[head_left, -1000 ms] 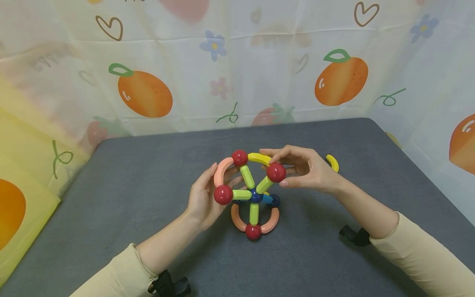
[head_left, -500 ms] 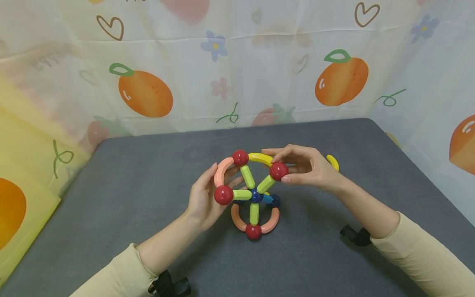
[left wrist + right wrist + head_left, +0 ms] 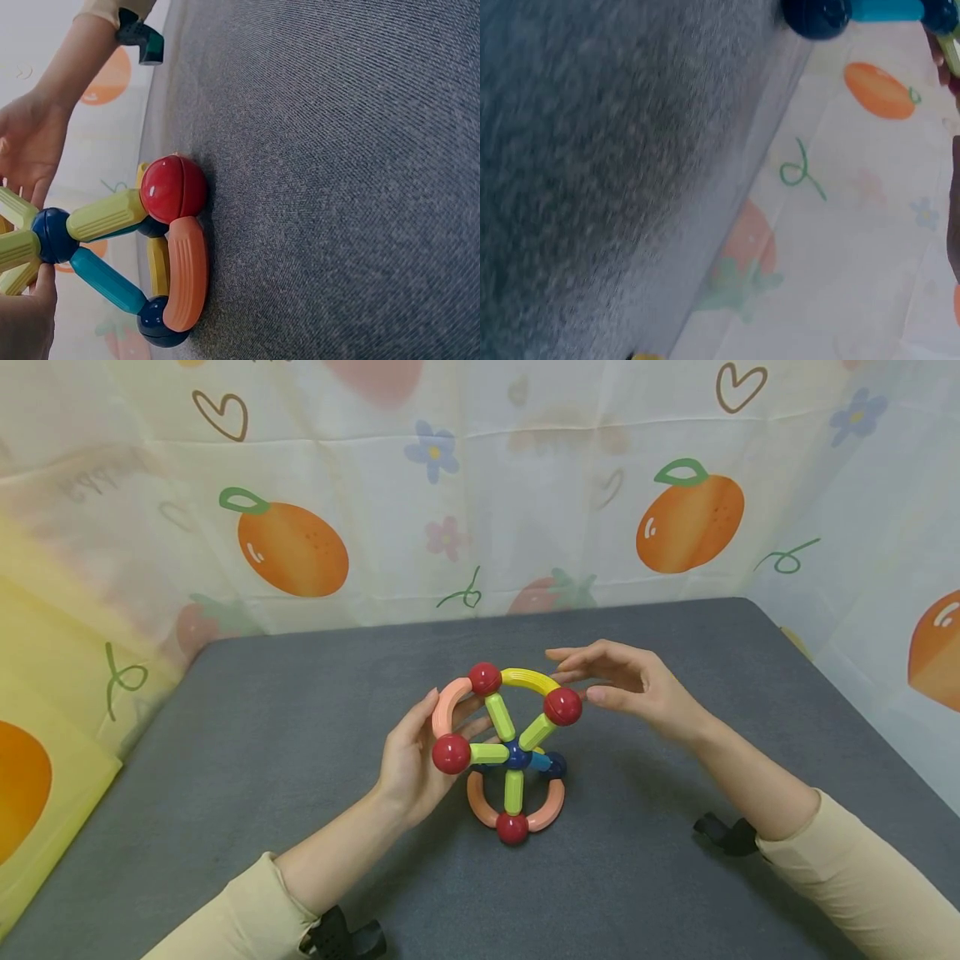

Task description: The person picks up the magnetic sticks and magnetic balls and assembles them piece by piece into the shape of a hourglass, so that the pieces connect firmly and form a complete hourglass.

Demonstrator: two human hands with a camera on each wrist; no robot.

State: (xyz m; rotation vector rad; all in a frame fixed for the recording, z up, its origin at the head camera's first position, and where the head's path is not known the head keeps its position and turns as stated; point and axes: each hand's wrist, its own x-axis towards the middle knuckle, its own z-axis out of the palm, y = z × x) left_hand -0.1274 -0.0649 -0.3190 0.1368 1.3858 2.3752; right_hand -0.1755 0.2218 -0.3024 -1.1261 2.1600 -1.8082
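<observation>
A toy structure of magnetic balls and rods (image 3: 517,753) stands on the table. Lime rods (image 3: 105,214) radiate from its dark blue centre ball, with red balls at their outer ends. My left hand (image 3: 412,760) holds its left side, thumb beside the pink curved rod (image 3: 446,706) and fingers behind. In the left wrist view, a fingertip of this hand (image 3: 30,322) lies right at the centre ball (image 3: 54,235). Just right of the upper right red ball (image 3: 562,706) is my right hand (image 3: 630,681), fingers extended and holding nothing. A yellow curved rod (image 3: 529,679) spans the two upper red balls.
The structure's base has pink curved rods (image 3: 547,806), a front red ball (image 3: 512,828) and dark blue balls (image 3: 553,766) on the grey table (image 3: 300,718). A fruit-print curtain (image 3: 525,485) hangs behind the table. A small yellow piece (image 3: 646,357) shows at the right wrist view's bottom edge.
My right hand has let go of the upper right red ball and moved slightly up and right, now covering the loose yellow curved rod behind it. My left hand stays put.
</observation>
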